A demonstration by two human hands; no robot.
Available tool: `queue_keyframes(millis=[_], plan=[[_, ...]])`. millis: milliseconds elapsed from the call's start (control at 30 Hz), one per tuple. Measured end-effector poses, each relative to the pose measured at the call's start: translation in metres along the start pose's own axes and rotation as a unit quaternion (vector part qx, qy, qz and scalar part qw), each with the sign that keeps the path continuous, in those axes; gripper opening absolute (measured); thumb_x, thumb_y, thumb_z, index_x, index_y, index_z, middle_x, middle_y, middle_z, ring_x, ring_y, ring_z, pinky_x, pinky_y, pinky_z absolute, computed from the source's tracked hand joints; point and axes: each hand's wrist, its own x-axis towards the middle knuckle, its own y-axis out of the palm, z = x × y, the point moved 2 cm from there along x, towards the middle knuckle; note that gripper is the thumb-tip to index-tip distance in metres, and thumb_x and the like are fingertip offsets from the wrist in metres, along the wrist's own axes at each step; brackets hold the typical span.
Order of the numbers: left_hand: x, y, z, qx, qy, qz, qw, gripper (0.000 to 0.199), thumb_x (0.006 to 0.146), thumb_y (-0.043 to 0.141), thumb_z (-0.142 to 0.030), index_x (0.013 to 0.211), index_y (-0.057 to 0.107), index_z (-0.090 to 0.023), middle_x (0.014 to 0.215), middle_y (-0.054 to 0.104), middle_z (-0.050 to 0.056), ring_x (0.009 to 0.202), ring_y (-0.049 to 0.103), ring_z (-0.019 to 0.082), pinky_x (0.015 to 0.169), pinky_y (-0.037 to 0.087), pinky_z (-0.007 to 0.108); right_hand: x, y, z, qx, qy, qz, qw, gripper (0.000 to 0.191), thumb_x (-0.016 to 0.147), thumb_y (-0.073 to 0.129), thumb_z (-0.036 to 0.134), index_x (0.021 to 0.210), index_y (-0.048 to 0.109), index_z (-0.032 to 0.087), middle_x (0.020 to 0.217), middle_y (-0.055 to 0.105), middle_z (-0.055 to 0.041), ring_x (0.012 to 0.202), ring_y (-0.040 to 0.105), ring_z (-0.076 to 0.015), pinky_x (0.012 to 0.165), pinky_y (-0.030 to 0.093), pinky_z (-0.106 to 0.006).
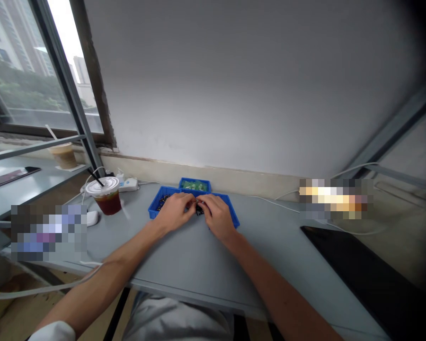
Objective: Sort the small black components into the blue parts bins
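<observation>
The left hand (175,212) and right hand (218,217) were nearly shut, pinching one tiny dark piece (199,206); it was too small to show which way it pointed; it sat at 12 o'clock, over one of two blue trays (155,207).

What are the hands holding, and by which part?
The left hand and right hand seem to pinch a small dark part over a blue plastic tray; the grip point is too small to tell.

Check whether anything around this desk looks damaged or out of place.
The plaster edge beside the window looks rough and broken, with dark crumbling material exposed, unlike the smooth wall next to it.
</observation>
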Motion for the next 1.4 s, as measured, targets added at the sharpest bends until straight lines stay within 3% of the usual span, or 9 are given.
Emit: queue_keyframes(millis=[233, 667, 1167, 1300, 1400], plan=[[0.0003, -0.001, 0.0008, -0.024, 0.003, 0.002, 1.0, 0.019, 0.097, 0.048, -0.023, 0.088, 0.065, -0.018, 0.084, 0.068, 0.004, 0.081, 0.062, 0.017, 0.076, 0.046, 0.028, 0.0004, -0.001, 0.0, -0.009, 0.014, 0.007, 1.0, 0.021, 0.1, 0.046, 0.02, 0.1, 0.067, 0.02, 0.097, 0.072, -0.0081, 0.09, 0.065, -0.0218, 0.083, 0.048, -0.036], [-0.0001, -0.0037, -0.0001, -0.041, 0.066, -0.006, 0.997, 0.02, 0.099, 0.048, -0.023, 0.094, 0.066, -0.017, 0.085, 0.068, 0.003, 0.082, 0.061, 0.016, 0.077, 0.045, 0.027, 0.0005, -0.0035, 0.0013, -0.026, 0.031, 0.031, 0.999, 0.021, 0.103, 0.042, 0.024, 0.094, 0.061, 0.021, 0.088, 0.069, -0.0071, 0.081, 0.062, -0.0216, 0.076, 0.045, -0.034], [-0.0014, -0.0047, -0.0038, -0.005, 0.134, -0.017, 0.991, 0.025, 0.1, 0.044, -0.025, 0.092, 0.066, -0.016, 0.088, 0.068, 0.006, 0.081, 0.06, 0.017, 0.077, 0.045, 0.03, -0.0005, 0.0001, 0.0031, -0.044, 0.021, 0.02, 0.999, 0.035, 0.105, 0.032, 0.026, 0.073, 0.046, 0.022, 0.068, 0.059, -0.0029, 0.064, 0.051, -0.0174, 0.066, 0.035, -0.031], [-0.0012, -0.003, -0.0022, -0.006, 0.125, -0.024, 0.992, 0.023, 0.1, 0.046, -0.025, 0.091, 0.066, -0.017, 0.086, 0.068, 0.005, 0.081, 0.06, 0.017, 0.076, 0.043, 0.03, -0.0003, 0.0006, 0.0026, -0.056, 0.026, 0.025, 0.998, 0.038, 0.106, 0.032, 0.028, 0.072, 0.047, 0.022, 0.068, 0.061, -0.0029, 0.064, 0.052, -0.0169, 0.067, 0.034, -0.032], [-0.0005, -0.0025, 0.0003, -0.007, 0.088, -0.032, 0.996, 0.023, 0.1, 0.046, -0.025, 0.092, 0.066, -0.017, 0.085, 0.068, 0.004, 0.081, 0.06, 0.018, 0.078, 0.043, 0.031, 0.0005, -0.0001, 0.0031, -0.047, 0.035, 0.029, 0.998, 0.033, 0.106, 0.032, 0.027, 0.084, 0.055, 0.02, 0.077, 0.067, -0.0046, 0.069, 0.057, -0.0178, 0.071, 0.036, -0.032]])
